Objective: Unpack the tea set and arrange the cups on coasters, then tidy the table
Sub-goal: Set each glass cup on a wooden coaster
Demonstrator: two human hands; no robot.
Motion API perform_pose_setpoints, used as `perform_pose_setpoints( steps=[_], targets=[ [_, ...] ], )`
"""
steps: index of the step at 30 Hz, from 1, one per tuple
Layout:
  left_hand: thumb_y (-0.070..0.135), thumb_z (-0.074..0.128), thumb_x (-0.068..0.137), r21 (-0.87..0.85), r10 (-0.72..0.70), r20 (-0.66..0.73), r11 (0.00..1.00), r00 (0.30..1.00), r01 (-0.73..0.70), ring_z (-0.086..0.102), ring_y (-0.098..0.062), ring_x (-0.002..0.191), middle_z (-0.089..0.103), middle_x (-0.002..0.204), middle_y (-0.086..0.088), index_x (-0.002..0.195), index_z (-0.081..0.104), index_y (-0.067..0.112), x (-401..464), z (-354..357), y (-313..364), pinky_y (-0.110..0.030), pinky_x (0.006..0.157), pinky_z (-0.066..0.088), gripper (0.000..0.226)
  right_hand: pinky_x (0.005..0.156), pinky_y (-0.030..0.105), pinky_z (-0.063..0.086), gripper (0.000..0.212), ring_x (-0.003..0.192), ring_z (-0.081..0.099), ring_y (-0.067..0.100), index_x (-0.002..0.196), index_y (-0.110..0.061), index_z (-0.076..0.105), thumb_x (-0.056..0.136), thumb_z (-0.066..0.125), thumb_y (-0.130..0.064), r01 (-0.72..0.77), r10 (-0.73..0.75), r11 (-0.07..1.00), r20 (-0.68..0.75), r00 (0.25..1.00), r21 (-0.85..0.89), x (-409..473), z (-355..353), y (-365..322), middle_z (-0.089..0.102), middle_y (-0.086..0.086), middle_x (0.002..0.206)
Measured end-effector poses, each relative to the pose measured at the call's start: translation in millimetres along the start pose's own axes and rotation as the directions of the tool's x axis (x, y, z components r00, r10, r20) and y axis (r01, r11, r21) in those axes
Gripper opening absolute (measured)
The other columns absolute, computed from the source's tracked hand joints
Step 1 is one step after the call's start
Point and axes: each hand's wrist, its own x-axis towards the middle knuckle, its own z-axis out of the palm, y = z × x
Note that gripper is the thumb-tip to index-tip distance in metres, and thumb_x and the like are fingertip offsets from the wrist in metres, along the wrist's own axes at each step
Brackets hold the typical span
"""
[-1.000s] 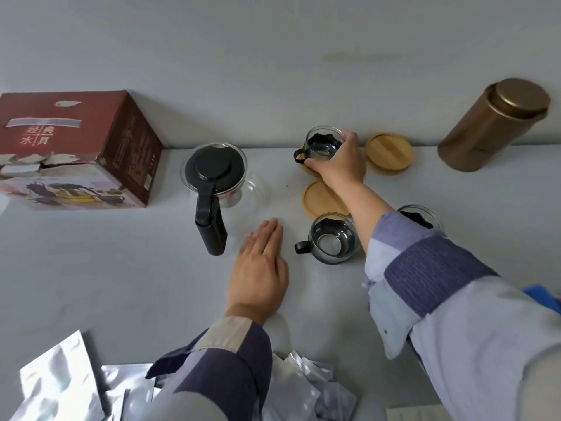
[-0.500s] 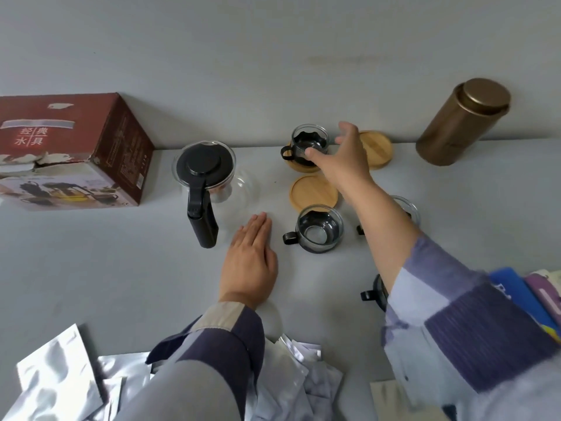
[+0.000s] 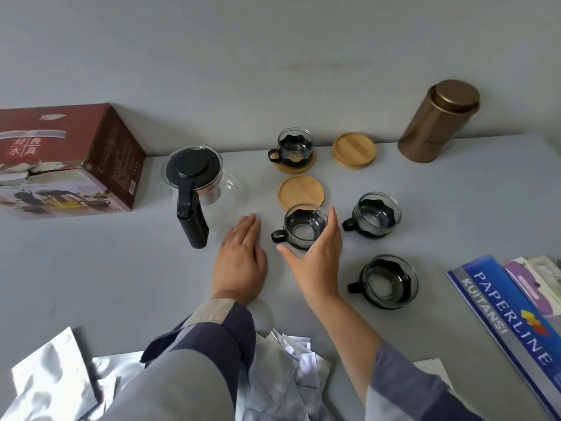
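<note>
One glass cup (image 3: 295, 146) with a black holder stands on a wooden coaster (image 3: 303, 168) at the back. A bare coaster (image 3: 300, 191) lies in front of it and a stack of coasters (image 3: 354, 150) to its right. My right hand (image 3: 315, 256) is spread, thumb and fingers on either side of a second cup (image 3: 303, 226), not closed round it. Two more cups (image 3: 376, 214) (image 3: 385, 281) stand on the table to the right. My left hand (image 3: 241, 262) rests flat on the table beside the glass teapot (image 3: 197, 183).
The red tea set box (image 3: 66, 159) stands at the back left, a bronze tin (image 3: 437, 121) at the back right. Silver foil bags (image 3: 54, 378) are piled at the near edge. A blue Paperline pad (image 3: 510, 317) and other papers lie at the right.
My right hand let go of the cup on the back coaster and drew back to the nearer cup in the middle. My left hand stayed flat.
</note>
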Motion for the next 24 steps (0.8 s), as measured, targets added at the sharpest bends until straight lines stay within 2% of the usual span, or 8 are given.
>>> perform_pose_setpoints(
  steps=[3,7,13,18,24],
  targets=[
    [0.023,0.031,0.086,-0.006,-0.003,-0.003,1.0,1.0,0.003,0.042,-0.021,0.135,0.047,0.144,-0.007,0.135,0.051,0.008,0,1,-1,-0.035,0.115,0.026,0.056,0.109,0.046,0.033,0.097,0.126,0.046,0.038,0.135,0.007,0.04,0.057,0.089,-0.023,-0.036,0.032,0.998,-0.075,0.997,-0.054,4,7,5,0.05,0.022,0.134],
    [0.02,0.035,0.086,-0.011,-0.003,-0.004,1.0,1.0,0.003,0.041,-0.021,0.136,0.046,0.145,-0.007,0.136,0.05,0.008,0,1,-2,-0.032,0.116,0.023,0.053,0.104,0.042,0.035,0.084,0.115,0.053,0.037,0.123,0.006,0.049,0.054,0.089,-0.021,-0.05,0.047,0.998,-0.072,0.996,-0.028,13,7,7,0.059,0.019,0.12],
    [0.022,0.033,0.086,-0.011,-0.001,0.001,1.0,1.0,0.001,0.041,-0.02,0.136,0.046,0.145,-0.006,0.136,0.05,0.009,0,1,-2,-0.032,0.116,0.022,0.054,0.106,0.034,0.033,0.087,0.126,0.041,0.029,0.135,-0.002,0.04,0.064,0.085,-0.025,-0.001,0.0,1.0,0.026,1.0,0.025,52,0,-10,0.05,0.011,0.135],
    [0.023,0.032,0.087,-0.009,-0.003,0.003,1.0,1.0,0.003,0.039,-0.018,0.137,0.045,0.146,-0.004,0.137,0.049,0.01,-1,0,-1,-0.031,0.117,0.021,0.055,0.103,0.028,0.027,0.087,0.125,0.041,0.03,0.135,-0.003,0.04,0.064,0.085,-0.027,-0.017,0.017,1.0,0.05,0.999,0.004,84,11,-12,0.049,0.01,0.136],
    [0.023,0.033,0.087,-0.027,0.0,0.005,1.0,1.0,0.0,0.039,-0.018,0.137,0.045,0.145,-0.005,0.136,0.05,0.01,0,-1,-1,-0.032,0.116,0.022,0.054,0.101,0.038,0.035,0.088,0.118,0.043,0.034,0.133,-0.003,0.043,0.061,0.085,-0.031,-0.049,0.051,0.997,0.03,0.998,-0.067,87,24,-3,0.053,0.01,0.132]
  ],
)
